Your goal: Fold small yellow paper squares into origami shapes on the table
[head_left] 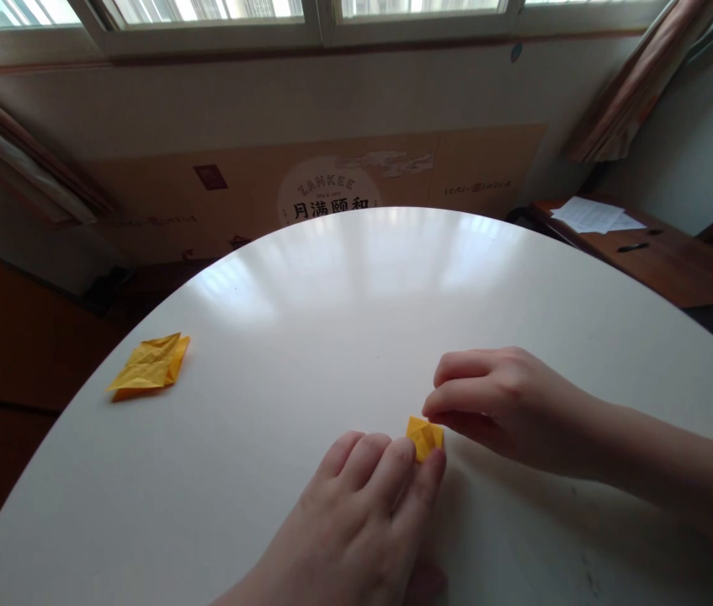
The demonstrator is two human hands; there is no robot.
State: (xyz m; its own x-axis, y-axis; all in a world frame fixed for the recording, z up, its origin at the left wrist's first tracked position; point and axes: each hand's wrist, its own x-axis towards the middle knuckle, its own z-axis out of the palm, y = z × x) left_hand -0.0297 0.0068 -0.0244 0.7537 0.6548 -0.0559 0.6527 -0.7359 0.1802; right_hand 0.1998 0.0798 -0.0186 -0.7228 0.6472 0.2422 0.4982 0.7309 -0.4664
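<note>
A small piece of folded yellow paper (424,438) lies on the white round table (305,370), creased into a compact shape. My left hand (362,505) grips it from the near left, with the thumb and index finger at its lower edge. From the right, my right hand (501,404) reaches in with bent fingers drawn together, and its fingertips meet the paper's upper right edge. The lower part of the paper is partly covered by my left fingers. Farther left on the table rests a larger folded yellow paper (149,364), wrinkled and slightly raised, apart from both hands.
The table's curved far edge faces a wall with a printed cardboard panel (470,168) below the windows. At the right stands a brown wooden desk (710,261) bearing white papers (593,215) and a black pen (632,247). Curtains (640,93) hang on both sides.
</note>
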